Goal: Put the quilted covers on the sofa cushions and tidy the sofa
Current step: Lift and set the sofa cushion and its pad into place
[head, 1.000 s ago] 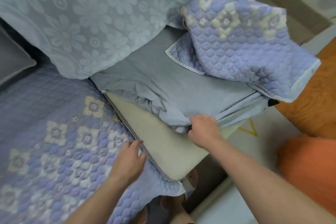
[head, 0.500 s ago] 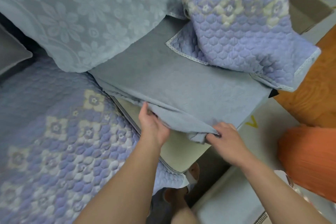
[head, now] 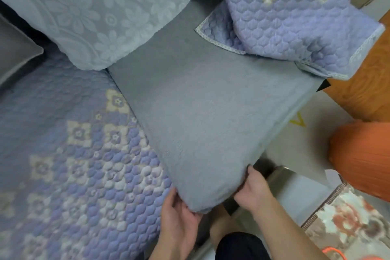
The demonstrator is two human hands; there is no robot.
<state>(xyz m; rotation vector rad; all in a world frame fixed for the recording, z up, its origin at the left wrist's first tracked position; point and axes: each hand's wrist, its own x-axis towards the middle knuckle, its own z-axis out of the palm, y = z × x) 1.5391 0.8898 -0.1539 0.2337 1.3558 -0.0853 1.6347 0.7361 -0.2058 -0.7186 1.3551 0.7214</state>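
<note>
A seat cushion in a plain grey-blue cover (head: 206, 116) lies across the sofa's right end, its near corner overhanging the front. My left hand (head: 179, 215) grips that corner from the left, fingers under the fabric. My right hand (head: 252, 188) holds the cover's edge on the right side of the same corner. A purple quilted cover with cream flowers (head: 285, 15) lies crumpled on the cushion's far right end. The neighbouring seat cushion (head: 69, 154) at left wears a matching purple quilted cover.
A pale blue floral back cushion (head: 90, 10) leans over the seats at upper left. An orange ribbed cushion (head: 363, 154) and a floral rug (head: 350, 224) lie on the floor at right. A wooden surface (head: 363, 82) stands beyond the sofa's end.
The grey-blue cover has been pulled down over the cream foam, which no longer shows. Both hands have moved to the cushion's near corner.
</note>
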